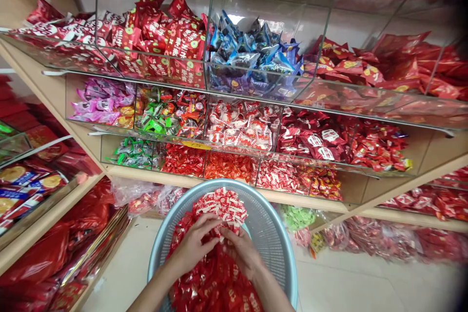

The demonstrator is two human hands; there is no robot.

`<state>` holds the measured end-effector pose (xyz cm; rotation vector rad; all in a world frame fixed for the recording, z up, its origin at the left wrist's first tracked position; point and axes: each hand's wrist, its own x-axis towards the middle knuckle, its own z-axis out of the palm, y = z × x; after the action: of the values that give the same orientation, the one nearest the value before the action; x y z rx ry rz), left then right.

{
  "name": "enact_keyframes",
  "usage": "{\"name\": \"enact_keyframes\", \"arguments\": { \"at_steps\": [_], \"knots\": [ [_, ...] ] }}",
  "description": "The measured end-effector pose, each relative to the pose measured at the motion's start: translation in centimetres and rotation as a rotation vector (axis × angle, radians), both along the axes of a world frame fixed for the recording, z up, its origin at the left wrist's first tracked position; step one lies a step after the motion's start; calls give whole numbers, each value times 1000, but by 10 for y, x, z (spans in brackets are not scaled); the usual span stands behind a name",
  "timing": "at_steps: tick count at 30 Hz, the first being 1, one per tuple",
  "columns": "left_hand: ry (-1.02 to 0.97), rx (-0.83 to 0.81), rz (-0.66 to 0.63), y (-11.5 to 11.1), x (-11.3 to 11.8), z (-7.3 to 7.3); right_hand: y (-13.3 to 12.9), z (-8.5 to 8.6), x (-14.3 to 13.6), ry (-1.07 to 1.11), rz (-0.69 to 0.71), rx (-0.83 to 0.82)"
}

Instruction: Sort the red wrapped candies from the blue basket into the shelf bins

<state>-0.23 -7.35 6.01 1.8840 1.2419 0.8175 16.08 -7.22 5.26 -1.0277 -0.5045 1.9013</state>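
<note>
Both bare hands reach into a round, grey-blue plastic basket with perforated walls at the lower centre of the frame. The left hand comes in on a forearm that slants up and rightward from the bottom edge, back of the hand upward. Its fingers stretch to the right, with the thumb spread below them and a gap between. The right hand comes from a forearm slanting up and leftward, wrist bent, its fingers curled inward and pointing to the upper left. The two sets of fingertips nearly meet at the basket's middle; whether the right fingers pinch anything, I cannot tell.

Just beyond the fingertips, in the upper part of the basket, lies a heap of small red-and-white wrapped sweets. Under and below the hands, glossy red foil-like packets fill the basket's left and lower part.

Behind the basket, across the middle of the frame, clear-fronted shelf compartments hold wrapped sweets. A pale tiled floor shows at the lower right.
</note>
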Motion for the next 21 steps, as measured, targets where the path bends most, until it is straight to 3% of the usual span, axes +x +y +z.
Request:
{"name": "enact_keyframes", "arguments": {
  "at_steps": [4,11,16,21],
  "knots": [
    [43,-31,-98,2,-6,5,-1,1,1,-35,22,-7],
    [103,-50,-141,4,-8,12,-3,7,-1,-65,47,-18],
    [41,-52,-63,15,-11,13,0,1,2,-50,15,-31],
    [164,72,177,53,-18,8,3,-10,9,-89,-83,-62]
  ]
}}
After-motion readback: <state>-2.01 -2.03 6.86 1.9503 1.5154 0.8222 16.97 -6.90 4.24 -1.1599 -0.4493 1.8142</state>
